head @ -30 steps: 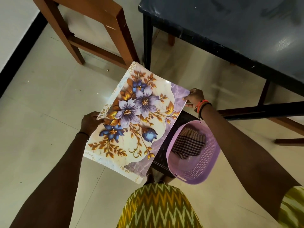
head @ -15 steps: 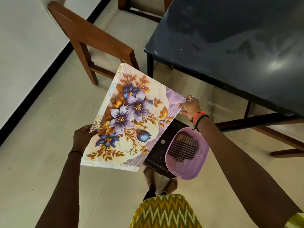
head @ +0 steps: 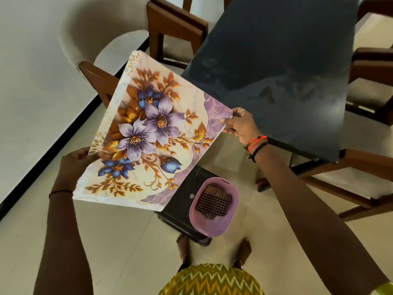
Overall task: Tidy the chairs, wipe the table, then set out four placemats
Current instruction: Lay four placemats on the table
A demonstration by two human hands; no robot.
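I hold a floral placemat [head: 148, 135], cream and purple with blue and violet flowers, up in the air and tilted, left of the dark table [head: 287, 67]. My left hand [head: 74, 165] grips its lower left edge. My right hand [head: 240, 124] pinches its right corner, just at the table's near left edge. The tabletop is bare, with faint smears on it. Whether one mat or a stack is in my hands is not clear.
A black stool [head: 180, 211] stands in front of my feet, bearing a purple basket [head: 214, 224] with a checked cloth [head: 213, 201]. Wooden chairs stand at the table's far left [head: 174, 24], behind the mat [head: 95, 75] and along the right side [head: 372, 81]. A white wall runs on the left.
My view has risen and taken in more of the table. The placemat has come up with both hands, and its right corner now reaches the table's edge.
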